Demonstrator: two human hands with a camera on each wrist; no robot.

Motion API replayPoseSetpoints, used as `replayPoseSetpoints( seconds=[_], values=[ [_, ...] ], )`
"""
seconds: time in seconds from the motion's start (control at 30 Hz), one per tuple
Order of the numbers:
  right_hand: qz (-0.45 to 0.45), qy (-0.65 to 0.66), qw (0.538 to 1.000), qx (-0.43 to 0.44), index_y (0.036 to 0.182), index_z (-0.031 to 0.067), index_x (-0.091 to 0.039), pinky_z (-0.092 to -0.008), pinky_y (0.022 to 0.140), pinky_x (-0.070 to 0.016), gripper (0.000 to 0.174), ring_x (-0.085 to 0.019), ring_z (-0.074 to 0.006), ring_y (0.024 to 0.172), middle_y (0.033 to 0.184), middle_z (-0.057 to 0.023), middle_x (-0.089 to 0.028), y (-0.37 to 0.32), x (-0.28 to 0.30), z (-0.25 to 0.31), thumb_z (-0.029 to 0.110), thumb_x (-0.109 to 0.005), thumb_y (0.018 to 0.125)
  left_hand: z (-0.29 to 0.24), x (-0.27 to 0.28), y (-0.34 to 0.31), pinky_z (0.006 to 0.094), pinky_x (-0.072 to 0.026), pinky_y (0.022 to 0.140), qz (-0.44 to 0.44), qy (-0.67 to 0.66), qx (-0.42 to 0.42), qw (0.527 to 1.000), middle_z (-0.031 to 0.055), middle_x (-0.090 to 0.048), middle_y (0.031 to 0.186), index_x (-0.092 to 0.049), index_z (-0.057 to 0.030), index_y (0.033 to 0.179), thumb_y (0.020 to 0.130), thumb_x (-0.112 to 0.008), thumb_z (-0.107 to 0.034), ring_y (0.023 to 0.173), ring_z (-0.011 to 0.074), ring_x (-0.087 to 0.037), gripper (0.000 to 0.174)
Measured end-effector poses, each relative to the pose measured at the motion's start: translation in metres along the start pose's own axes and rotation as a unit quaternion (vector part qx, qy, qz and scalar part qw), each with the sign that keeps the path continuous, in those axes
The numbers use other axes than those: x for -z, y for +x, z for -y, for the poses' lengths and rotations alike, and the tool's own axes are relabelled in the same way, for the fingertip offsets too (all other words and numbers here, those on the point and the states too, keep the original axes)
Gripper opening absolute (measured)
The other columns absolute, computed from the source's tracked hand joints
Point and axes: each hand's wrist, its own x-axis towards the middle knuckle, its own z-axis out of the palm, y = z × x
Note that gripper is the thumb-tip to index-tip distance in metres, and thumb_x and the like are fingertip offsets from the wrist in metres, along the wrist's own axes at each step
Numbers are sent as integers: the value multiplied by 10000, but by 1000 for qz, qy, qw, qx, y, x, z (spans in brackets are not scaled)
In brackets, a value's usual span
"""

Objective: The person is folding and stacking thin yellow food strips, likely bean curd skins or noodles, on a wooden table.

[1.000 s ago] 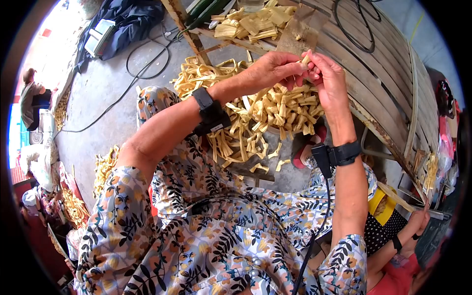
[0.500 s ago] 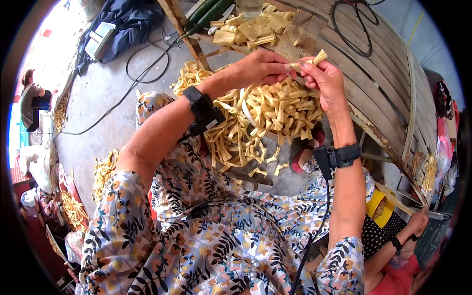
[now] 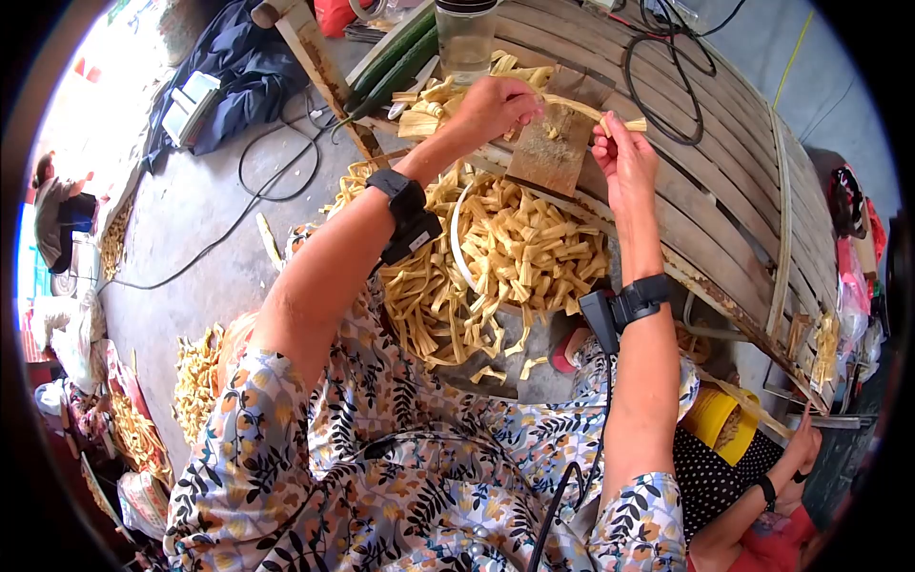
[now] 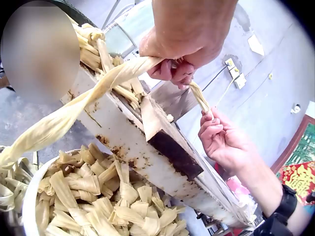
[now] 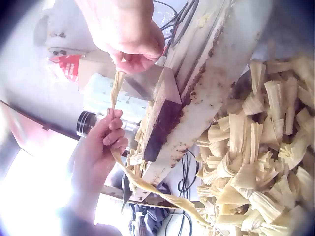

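A long pale-yellow strip of tofu skin (image 3: 569, 103) stretches between my two hands above the slatted bench. My left hand (image 3: 498, 110) grips it with curled fingers, and its twisted tail (image 4: 81, 104) hangs down past that hand in the left wrist view. My right hand (image 3: 626, 164) pinches the other end between thumb and fingers, with a short end sticking out beyond. Below, a white-rimmed basin (image 4: 32, 199) is heaped with knotted pieces (image 3: 534, 248). Loose long strips (image 3: 415, 305) lie at its left.
A small wooden board (image 3: 548, 157) dusted with crumbs sits on the bench (image 3: 710, 181). Beyond are flat yellow pieces (image 3: 429, 119), a lidded jar (image 3: 465, 43) and black cables (image 3: 701, 114). At right, another person's arm (image 3: 762, 491) is near a yellow container (image 3: 717, 427).
My hands, close together a second ago, have drawn apart, with more of the strip now showing between them. The left hand has moved left and up; the head view has shifted too.
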Motion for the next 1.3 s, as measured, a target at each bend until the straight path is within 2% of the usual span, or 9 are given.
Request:
replayPoseSetpoints(
  seconds=[0.27,0.53,0.7,0.83,0.97,1.07,1.1,1.17,1.3],
  values=[
    [-33,1,999,16,801,-8,-584,-183,476,-443,192,-509,-76,548,709,-67,-588,15,-6,-5,161,-667,761,10,-8,13,204,-357,453,-63,-7,2,998,-15,-533,583,-636,-12,774,817,-545,-158,496,51,-438,177],
    [-90,-202,973,63,797,-28,-595,-178,448,-385,166,-491,-65,497,644,-56,-592,20,18,-23,131,-635,772,37,-12,9,231,-409,466,-166,90,7,982,15,-584,579,-657,-30,763,791,-566,-129,486,82,-489,137],
    [15,-287,957,28,818,-29,-604,-172,441,-375,169,-510,-57,527,655,-34,-595,-28,0,15,128,-631,763,3,3,-22,170,-339,444,10,-46,32,998,-32,-538,617,-610,-36,858,844,-549,-162,492,19,-398,140],
    [195,-429,880,59,915,-10,-615,-211,573,-443,238,-551,-95,622,699,-39,-609,-56,19,13,168,-652,760,-10,-3,-51,169,-358,434,70,-40,25,996,-23,-554,625,-565,-40,936,850,-539,-151,481,20,-422,142],
    [129,-421,879,180,944,13,-618,-224,631,-454,222,-562,-97,674,710,-42,-612,-61,19,20,177,-616,794,-17,-24,-70,202,-384,431,71,31,-4,997,2,-559,606,-568,-45,920,836,-564,-160,471,47,-464,143],
    [185,-384,888,173,929,15,-619,-234,611,-462,179,-566,-98,652,707,-40,-610,-55,13,5,150,-579,818,-27,-38,-83,267,-432,476,71,153,-114,979,88,-553,599,-563,-44,924,806,-587,-158,494,148,-523,165],
    [180,-424,875,149,878,8,-623,-235,543,-460,147,-559,-98,586,670,-53,-603,-64,5,5,130,-558,830,-30,-43,-85,301,-443,493,53,140,-192,970,124,-572,642,-556,-46,933,803,-585,-173,517,224,-547,184],
    [183,-506,843,21,841,-1,-627,-223,476,-444,131,-536,-88,515,630,-54,-595,-73,-1,10,112,-564,822,-34,-43,-89,330,-451,520,129,155,-130,971,143,-588,688,-548,-49,944,802,-577,-176,574,283,-565,193],
    [144,-426,893,-30,819,-8,-632,-202,441,-413,108,-498,-64,481,618,-26,-589,-68,18,4,86,-585,791,-22,-34,-94,339,-457,560,135,195,-111,965,148,-590,723,-550,-46,948,812,-554,-151,630,297,-573,172]
  ],
)
